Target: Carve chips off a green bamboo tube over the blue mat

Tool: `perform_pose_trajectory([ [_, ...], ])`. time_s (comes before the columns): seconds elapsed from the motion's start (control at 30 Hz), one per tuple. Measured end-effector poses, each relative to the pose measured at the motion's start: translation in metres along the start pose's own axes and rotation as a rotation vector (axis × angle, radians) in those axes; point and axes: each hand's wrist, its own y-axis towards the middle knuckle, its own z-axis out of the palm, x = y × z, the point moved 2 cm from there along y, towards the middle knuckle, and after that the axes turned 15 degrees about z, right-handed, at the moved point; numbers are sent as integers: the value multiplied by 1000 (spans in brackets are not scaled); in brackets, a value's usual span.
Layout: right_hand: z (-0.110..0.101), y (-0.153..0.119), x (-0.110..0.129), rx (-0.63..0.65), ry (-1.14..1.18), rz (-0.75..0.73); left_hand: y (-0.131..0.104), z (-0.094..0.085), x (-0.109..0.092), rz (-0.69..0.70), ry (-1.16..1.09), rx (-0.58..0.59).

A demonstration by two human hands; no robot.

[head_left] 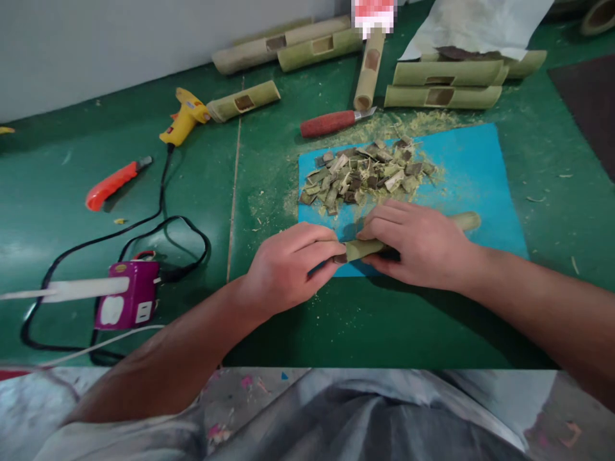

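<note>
Purple plug box: near left, probably feeding yellow glue gun.
Left hand: pinching left part of bamboo tube, tip hidden.
Chips: heaped far, likely clear of work.
Right hand: curled over tube at blue sheet's near side, likely bracing it.

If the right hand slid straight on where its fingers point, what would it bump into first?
Probably the left hand, at the end of the bamboo piece the right hand holds, though depth is unclear.
</note>
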Motion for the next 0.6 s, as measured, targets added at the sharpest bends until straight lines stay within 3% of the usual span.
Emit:
perform_pose_trajectory([
  [0.3, 0, 1, 1, -14, 11, 0, 1, -3, -5, -13, 62, -17],
  [0.6, 0, 0, 1, -16, 11, 0, 9, 3, -3, 29, -14, -32],
])
